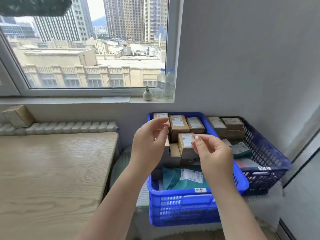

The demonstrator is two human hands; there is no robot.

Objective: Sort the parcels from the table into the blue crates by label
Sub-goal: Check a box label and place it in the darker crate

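A small upper-floor office corner used for sorting mail: beneath the window [83, 45] onto city towers stand a radiator [58, 128] and wooden counter [52, 170], with parcel-filled blue crates [181, 205] right of it.

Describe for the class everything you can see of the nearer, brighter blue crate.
The nearer blue crate is bright blue plastic with slotted walls and a solid rim. It stands upright on the floor between the wooden table and a darker blue crate, touching that one. A small white handwritten tag sits on its near rim. Inside are brown cardboard boxes at the back and a teal mailer bag in front.
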